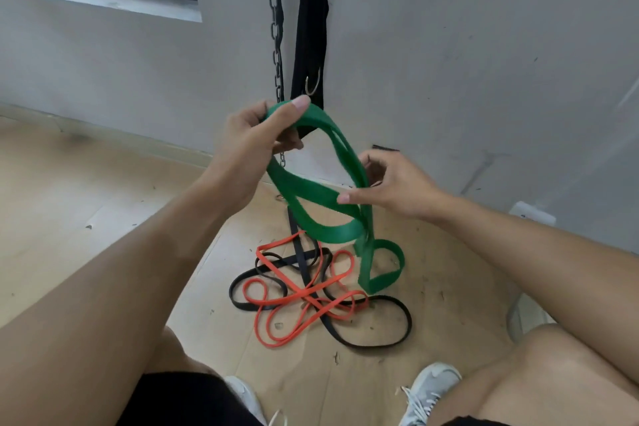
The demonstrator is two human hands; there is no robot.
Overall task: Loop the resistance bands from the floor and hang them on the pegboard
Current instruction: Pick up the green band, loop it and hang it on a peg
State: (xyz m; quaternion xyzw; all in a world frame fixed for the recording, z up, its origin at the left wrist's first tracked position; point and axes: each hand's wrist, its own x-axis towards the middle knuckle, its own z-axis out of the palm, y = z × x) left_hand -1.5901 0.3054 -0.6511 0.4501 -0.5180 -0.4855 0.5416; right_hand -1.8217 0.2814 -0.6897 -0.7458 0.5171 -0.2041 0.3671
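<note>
A wide green resistance band (313,199) is folded into loops in mid-air between both hands. My left hand (252,145) pinches its top fold, thumb on top. Lower and to the right, my right hand (394,183) grips the band's lower strands with thumb and fingers. One green end loop (380,266) dangles just above the floor. On the floor below lie a thin orange band (294,297) and a thin black band (380,339), tangled together. No pegboard is in view.
A dark chain (276,28) and a black strap with a metal ring (311,45) hang against the grey wall ahead. The floor is pale wood with small debris. My knees and white shoes (428,391) are at the bottom edge.
</note>
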